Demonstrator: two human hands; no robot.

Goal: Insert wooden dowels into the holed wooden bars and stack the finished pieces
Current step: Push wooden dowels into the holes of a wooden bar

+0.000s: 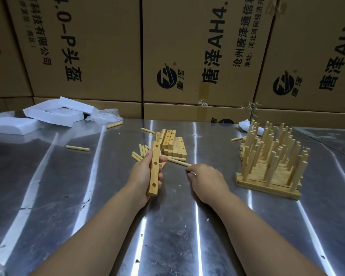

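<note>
Scuffed, shiny sheet-metal tabletop [167,226], streaked with long bands of glare, with a few pale crumbs [184,237] and dark specks on its near part. Stacked right behind its far edge: a wall of big brown cardboard boxes [100,46], black Chinese print, "AH4" and a round black logo, all turned sideways. At the tabletop's far left corner, a heap of chunky white foam blocks [54,114], and touching them a crumpled clear plastic bag [106,115]. Curled bits of clear tape [251,106] on the boxes above the tabletop's far right edge.
</note>
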